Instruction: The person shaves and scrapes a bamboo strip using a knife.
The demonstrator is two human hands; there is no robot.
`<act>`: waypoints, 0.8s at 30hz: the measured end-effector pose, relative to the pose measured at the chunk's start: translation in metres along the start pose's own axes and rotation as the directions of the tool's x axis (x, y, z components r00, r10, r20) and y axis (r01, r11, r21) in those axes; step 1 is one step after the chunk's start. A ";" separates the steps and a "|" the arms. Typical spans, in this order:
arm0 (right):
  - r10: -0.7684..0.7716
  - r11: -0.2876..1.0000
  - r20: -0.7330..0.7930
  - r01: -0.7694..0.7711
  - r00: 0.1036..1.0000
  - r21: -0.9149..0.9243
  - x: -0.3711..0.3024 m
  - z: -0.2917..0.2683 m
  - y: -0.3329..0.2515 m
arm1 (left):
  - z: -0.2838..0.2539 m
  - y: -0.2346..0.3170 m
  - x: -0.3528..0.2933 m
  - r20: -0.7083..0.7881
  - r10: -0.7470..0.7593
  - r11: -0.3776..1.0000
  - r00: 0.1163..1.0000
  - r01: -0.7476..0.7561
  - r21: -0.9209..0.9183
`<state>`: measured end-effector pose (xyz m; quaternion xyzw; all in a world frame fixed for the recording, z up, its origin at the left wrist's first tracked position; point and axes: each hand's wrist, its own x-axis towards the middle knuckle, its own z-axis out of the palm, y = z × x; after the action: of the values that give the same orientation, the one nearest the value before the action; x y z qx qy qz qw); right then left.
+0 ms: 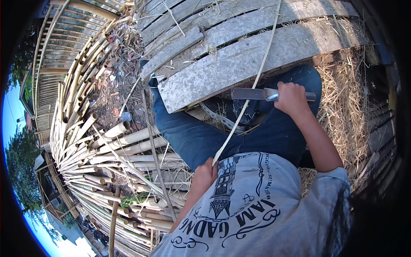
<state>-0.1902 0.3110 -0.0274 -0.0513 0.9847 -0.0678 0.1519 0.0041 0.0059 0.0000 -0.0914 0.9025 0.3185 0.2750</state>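
Note:
A long, thin bamboo strip [261, 68] runs from my lap up across the wooden planks and out at the top of the view. Its near end is pinched in my left hand [205, 174], close to my belly. My right hand [291, 99] is wrapped round the metal tube handle of a broad-bladed knife [248, 94]. The blade points left over my thighs and crosses the strip; whether it presses on it I cannot tell. My legs in dark blue trousers [195, 135] are spread beneath the front plank.
A weathered plank platform [227, 62] lies in front, with a short loose board [173, 51] on it. Many cut bamboo poles [128, 165] are piled at the left. Pale shavings [342, 98] heap up at the right. A bamboo fence [70, 40] stands at the far left.

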 end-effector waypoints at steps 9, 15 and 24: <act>0.272 0.949 -0.142 -0.290 0.952 -0.122 0.022 -0.036 0.054 | 0.001 -0.007 -0.008 0.022 0.017 1.000 1.000 -0.017 -0.002; 0.330 0.917 -0.225 -0.368 0.917 -0.155 0.048 -0.052 0.076 | -0.008 -0.004 -0.018 0.025 -0.034 0.999 0.999 0.033 0.017; 0.270 0.927 -0.224 -0.315 0.937 -0.202 0.058 -0.067 0.076 | -0.025 -0.024 -0.029 0.079 -0.038 0.999 0.996 0.037 0.022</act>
<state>-0.2721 0.3872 0.0079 0.0858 0.9923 0.0679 0.0573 0.0260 -0.0292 0.0197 -0.0927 0.8923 0.3073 0.3176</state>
